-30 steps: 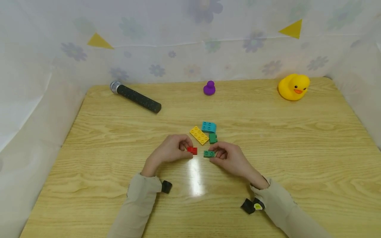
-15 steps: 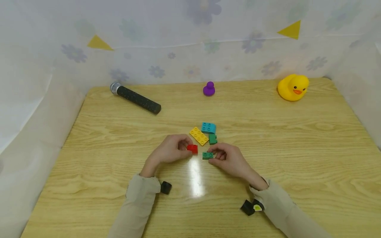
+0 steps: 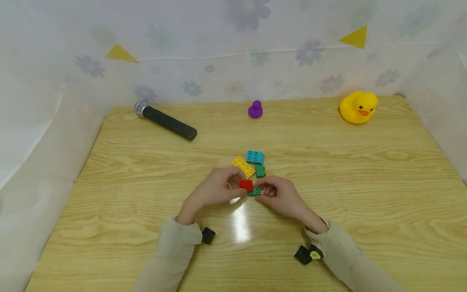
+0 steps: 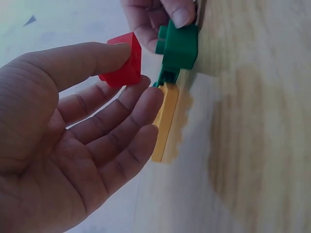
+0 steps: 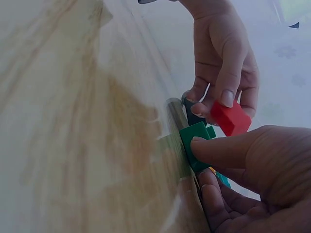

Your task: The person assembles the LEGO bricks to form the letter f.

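Between thumb and fingers, my left hand pinches a small red toy brick. In the head view it overlaps the left part of a green two-stud brick, which my right hand grips by its right end. The right wrist view shows the red brick tilted and apart from the green brick, whose studs show. Just behind the hands lie a yellow eight-stud brick, a second green brick on its side and a blue brick. Left fingers partly cover the yellow one.
On the wooden table, a black microphone lies at the back left. A purple toy duck sits at the back middle, and a yellow rubber duck at the back right. A flowered cloth hangs behind.
My left hand has carried the red brick rightward, from beside the green brick to overlapping it in the head view. My right hand shifted slightly left with the green brick, then stayed nearly still.
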A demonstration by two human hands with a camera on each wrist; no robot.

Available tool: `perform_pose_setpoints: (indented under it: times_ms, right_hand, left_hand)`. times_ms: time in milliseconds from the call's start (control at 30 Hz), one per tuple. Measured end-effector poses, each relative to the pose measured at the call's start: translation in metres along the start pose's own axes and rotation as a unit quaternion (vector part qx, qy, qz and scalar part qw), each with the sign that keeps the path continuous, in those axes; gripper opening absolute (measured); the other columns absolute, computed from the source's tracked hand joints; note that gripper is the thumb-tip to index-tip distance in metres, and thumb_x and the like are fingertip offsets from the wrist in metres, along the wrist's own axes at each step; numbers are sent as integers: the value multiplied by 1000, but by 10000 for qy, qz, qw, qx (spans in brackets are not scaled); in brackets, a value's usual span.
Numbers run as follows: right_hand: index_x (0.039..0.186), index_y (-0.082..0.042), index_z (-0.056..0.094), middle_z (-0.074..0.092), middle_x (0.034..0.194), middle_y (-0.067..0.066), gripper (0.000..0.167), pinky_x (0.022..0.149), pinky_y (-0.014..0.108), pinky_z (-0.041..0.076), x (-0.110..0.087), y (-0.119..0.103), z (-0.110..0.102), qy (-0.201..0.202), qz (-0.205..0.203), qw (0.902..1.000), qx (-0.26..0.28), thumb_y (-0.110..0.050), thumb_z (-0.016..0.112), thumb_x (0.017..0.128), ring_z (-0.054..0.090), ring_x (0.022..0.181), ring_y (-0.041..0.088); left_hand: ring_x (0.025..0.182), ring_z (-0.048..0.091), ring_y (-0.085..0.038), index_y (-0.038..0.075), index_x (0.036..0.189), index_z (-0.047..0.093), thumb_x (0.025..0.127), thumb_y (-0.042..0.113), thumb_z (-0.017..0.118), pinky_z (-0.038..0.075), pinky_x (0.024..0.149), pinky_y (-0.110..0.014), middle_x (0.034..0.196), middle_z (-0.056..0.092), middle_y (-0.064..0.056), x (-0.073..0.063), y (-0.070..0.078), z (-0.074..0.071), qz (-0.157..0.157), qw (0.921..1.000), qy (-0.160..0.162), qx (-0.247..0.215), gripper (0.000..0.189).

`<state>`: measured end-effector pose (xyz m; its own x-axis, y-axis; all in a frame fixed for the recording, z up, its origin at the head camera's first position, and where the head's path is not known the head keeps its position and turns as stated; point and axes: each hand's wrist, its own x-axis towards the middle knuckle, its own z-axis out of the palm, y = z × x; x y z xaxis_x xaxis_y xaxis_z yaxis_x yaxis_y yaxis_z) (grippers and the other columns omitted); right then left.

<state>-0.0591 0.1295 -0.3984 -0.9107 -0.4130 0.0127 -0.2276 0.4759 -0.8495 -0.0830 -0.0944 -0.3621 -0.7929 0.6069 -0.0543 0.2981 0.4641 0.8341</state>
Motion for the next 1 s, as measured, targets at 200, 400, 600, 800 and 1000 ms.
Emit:
perform_pose_setpoints:
  times_ms: [200, 400, 600, 800, 1000]
  right_hand:
    - [105, 0, 68, 64, 81, 3, 29, 61, 23, 49, 0, 0, -1, 31, -57, 10000, -9, -3, 78, 78, 57, 68, 10]
    - [104, 1, 68, 63, 79, 3, 29, 60, 23, 48, 1, 0, -1, 31, 37, 10000, -9, -4, 78, 78, 56, 67, 10]
    - [103, 1, 68, 63, 78, 2, 29, 59, 23, 48, 1, 1, -1, 47, 24, 10000, -33, -4, 79, 77, 56, 66, 10]
    - [102, 1, 68, 62, 77, 2, 28, 59, 23, 47, 1, 0, -1, 43, -51, 10000, 18, -6, 79, 77, 55, 65, 9]
    - [100, 0, 68, 62, 77, 2, 27, 59, 22, 47, 1, 0, -1, 41, 18, 10000, 25, -7, 80, 77, 54, 65, 9]
  left_hand:
    - [75, 58, -11, 8, 96, 64, 85, 9, 71, 50, 65, -24, 85, 63, 1, 3, 6, 8, 100, 9997, -4, 242, 13]
    - [77, 59, -14, 8, 93, 63, 85, 8, 71, 49, 70, -23, 85, 63, 1, 6, 7, 14, 215, 9984, 21, 514, 11]
    - [77, 59, -13, 9, 93, 64, 86, 9, 71, 49, 70, -23, 85, 64, 1, 8, 6, 18, 262, 9978, 62, 612, 11]
    - [75, 61, -11, 8, 91, 67, 83, 9, 75, 50, 69, -21, 84, 67, 1, 9, 8, 20, 206, 9972, 179, 696, 11]
    - [74, 61, -11, 9, 89, 68, 82, 10, 76, 49, 68, -20, 83, 67, 1, 9, 8, 22, 209, 9957, 235, 866, 11]
